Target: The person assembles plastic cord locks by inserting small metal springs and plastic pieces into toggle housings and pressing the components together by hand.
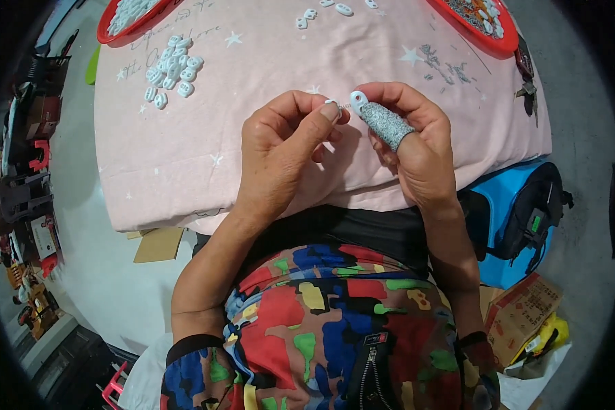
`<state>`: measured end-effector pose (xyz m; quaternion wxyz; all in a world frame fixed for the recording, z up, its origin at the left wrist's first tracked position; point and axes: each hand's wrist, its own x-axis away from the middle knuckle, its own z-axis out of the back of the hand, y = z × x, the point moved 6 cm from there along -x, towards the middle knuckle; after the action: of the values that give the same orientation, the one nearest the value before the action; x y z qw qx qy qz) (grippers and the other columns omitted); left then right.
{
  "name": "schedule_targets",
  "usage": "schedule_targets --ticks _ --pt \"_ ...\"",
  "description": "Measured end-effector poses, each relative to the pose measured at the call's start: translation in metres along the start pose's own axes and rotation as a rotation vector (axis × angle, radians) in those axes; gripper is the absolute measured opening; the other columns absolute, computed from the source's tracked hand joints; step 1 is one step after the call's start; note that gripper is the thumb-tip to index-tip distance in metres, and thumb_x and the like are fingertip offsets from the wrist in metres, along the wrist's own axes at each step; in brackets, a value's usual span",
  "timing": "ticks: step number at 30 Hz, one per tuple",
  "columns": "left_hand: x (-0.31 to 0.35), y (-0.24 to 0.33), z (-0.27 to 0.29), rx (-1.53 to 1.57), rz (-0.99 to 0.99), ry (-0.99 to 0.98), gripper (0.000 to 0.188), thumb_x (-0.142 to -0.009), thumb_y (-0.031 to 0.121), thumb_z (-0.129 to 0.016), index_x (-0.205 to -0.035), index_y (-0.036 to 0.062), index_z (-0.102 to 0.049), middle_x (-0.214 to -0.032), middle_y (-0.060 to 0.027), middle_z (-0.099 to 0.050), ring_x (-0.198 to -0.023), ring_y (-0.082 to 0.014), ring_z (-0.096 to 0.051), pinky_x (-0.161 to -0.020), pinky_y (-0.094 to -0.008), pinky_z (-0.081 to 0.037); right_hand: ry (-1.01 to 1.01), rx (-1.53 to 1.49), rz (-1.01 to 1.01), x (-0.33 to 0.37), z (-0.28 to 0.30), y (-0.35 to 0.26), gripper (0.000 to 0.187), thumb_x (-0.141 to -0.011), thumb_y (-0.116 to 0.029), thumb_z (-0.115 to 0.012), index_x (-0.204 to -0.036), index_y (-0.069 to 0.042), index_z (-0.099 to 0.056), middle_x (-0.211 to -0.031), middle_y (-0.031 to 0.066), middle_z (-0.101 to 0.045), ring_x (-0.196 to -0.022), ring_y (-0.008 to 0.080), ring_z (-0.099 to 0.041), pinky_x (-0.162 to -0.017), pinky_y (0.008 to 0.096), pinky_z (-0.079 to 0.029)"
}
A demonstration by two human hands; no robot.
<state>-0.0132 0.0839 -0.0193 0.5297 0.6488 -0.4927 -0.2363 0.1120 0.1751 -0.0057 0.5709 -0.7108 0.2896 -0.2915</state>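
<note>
Over the near middle of the cloth-covered table, my two hands are raised close together. My left hand point(283, 140) pinches a small white plastic piece point(332, 103) between thumb and fingers; the fingertips hide most of it. In my right hand point(427, 147) is a white oval plastic piece point(358, 100) with a round hole, gripped between thumb and fingers. A grey knitted finger sleeve point(387, 126) covers the right thumb. What looks like a thin metal spring point(345, 106) spans the small gap between the two pieces.
A pile of white plastic pieces point(171, 67) lies to the left on the pink cloth point(178, 150). Several more lie at the far middle. One red basin point(119, 39) stands far left, another red basin point(488, 46) far right. A blue box point(509, 225) is below the table's right side.
</note>
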Motion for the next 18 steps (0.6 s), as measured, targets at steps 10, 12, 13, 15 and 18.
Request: schedule_targets --ticks 10,12,13,15,18 --pt "0.0008 0.0010 0.0009 -0.013 -0.011 -0.005 0.015 -0.094 0.016 -0.062 -0.096 0.0009 -0.063 -0.092 -0.0089 -0.069 -0.074 -0.0070 -0.061 -0.060 -0.0184 -0.046 -0.023 0.008 0.047 -0.0004 -0.0011 -0.0023 0.023 -0.089 -0.001 -0.057 -0.112 0.003 -0.062 -0.088 0.0019 -0.064 -0.062 -0.0002 -0.049 -0.051 0.0128 -0.037" --pt "0.0012 0.0014 0.0008 -0.014 -0.012 -0.001 0.015 -0.094 0.016 -0.062 -0.096 0.0008 -0.063 -0.092 -0.0087 -0.069 -0.073 -0.0067 -0.061 -0.060 -0.0183 -0.045 -0.041 0.003 0.060 0.0000 -0.0022 -0.0032 0.023 -0.089 -0.001 -0.058 -0.111 0.003 -0.062 -0.089 0.0026 -0.064 -0.062 0.0002 -0.050 -0.051 0.0127 -0.037" --pt "0.0011 0.0014 0.0008 -0.014 -0.012 -0.001 0.015 -0.094 0.016 -0.062 -0.096 0.0008 -0.063 -0.092 -0.0087 -0.069 -0.073 -0.0067 -0.061 -0.060 -0.0183 -0.045 -0.041 0.003 0.060 -0.0001 -0.0021 -0.0028 0.023 -0.089 -0.001 -0.058 -0.111 0.003 -0.062 -0.089 0.0026 -0.064 -0.062 0.0002 -0.050 -0.051 0.0127 -0.037" --pt "0.0007 0.0018 0.0001 -0.025 -0.017 -0.003 0.015 -0.094 0.016 -0.062 -0.096 0.0005 -0.064 -0.091 -0.0083 -0.069 -0.072 -0.0065 -0.060 -0.060 -0.0181 -0.045 -0.045 0.036 0.074 -0.0003 -0.0018 -0.0032 0.023 -0.089 0.001 -0.057 -0.111 0.003 -0.062 -0.090 0.0029 -0.065 -0.063 0.0004 -0.050 -0.053 0.0128 -0.037" --pt "0.0002 0.0016 0.0013 -0.020 -0.047 -0.009 0.017 -0.091 0.016 -0.065 -0.095 -0.0006 -0.065 -0.088 -0.0044 -0.069 -0.071 -0.0051 -0.060 -0.060 -0.0183 -0.046 -0.060 0.003 0.055 -0.0005 -0.0023 -0.0022 0.023 -0.088 0.002 -0.055 -0.110 0.004 -0.062 -0.091 0.0034 -0.065 -0.068 0.0009 -0.053 -0.058 0.0131 -0.041"
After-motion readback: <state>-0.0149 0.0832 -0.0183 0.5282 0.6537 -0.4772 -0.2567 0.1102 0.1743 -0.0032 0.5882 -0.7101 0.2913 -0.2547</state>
